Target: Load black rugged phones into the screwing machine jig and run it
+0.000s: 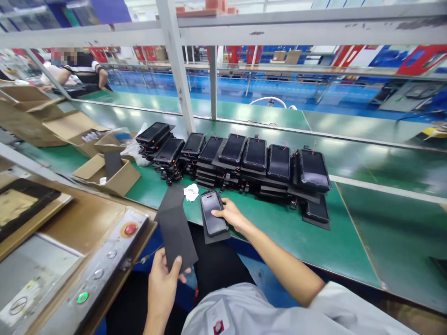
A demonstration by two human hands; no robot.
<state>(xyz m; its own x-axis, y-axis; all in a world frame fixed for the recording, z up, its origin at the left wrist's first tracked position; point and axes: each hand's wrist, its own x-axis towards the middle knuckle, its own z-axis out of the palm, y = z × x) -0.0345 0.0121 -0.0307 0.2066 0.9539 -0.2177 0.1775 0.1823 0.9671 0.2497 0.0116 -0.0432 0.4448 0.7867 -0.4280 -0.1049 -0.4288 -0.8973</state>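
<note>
My left hand (168,274) is closed on a flat black sheet (179,239), thumb on top, held over my lap at the bench's front edge. Behind it another black sheet (172,197) lies on the green bench top. My right hand (232,215) grips a black phone-like device (213,214) by its right side, with the thumb on its screen. Beneath that device a black sheet (217,238) sticks out at the bottom. A crumpled white scrap (191,192) sits on the bench just beyond the two hands.
Stacks of black devices (232,151) with black sheets between them stretch across the bench. Cardboard boxes (108,174) stand at the left. A machine panel (113,253) with a red button (130,229) is at the front left. A metal post (174,65) rises behind. Another person (84,70) sits far left.
</note>
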